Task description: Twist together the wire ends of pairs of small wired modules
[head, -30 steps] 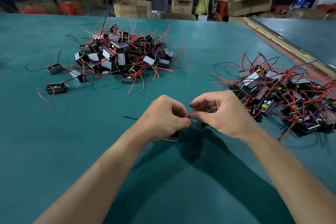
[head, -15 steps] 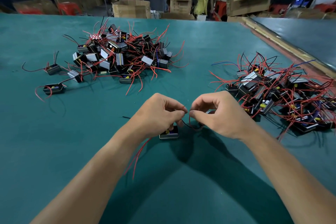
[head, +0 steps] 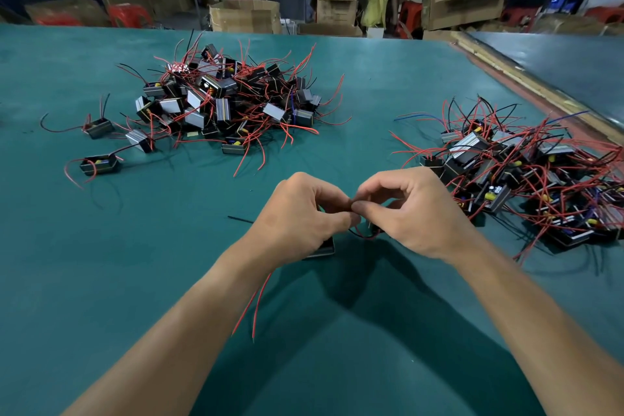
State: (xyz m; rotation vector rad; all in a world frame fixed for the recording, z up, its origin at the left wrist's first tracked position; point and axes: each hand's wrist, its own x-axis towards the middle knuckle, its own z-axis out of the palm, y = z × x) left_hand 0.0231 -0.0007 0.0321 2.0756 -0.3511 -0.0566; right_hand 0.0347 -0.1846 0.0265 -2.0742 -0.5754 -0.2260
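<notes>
My left hand (head: 300,219) and my right hand (head: 415,213) meet fingertip to fingertip over the green table (head: 101,280), pinching the thin wire ends (head: 354,208) between thumbs and forefingers. A small black module (head: 324,248) peeks out under my left hand; two red wires (head: 253,307) trail from it toward me. A second module under my right hand is mostly hidden; a dark wire loop (head: 366,236) hangs between the hands. A black wire end (head: 239,219) sticks out left of my left hand.
A heap of black modules with red wires (head: 229,105) lies at the back left, with a few strays (head: 99,164) beside it. Another heap (head: 526,176) lies at the right. A wooden table edge (head: 526,84) runs at the far right. Cardboard boxes and people stand beyond.
The hands have stayed together at the same spot, fingers shifting on the wire ends. The red wires under my left forearm came into view half a second ago and remain.
</notes>
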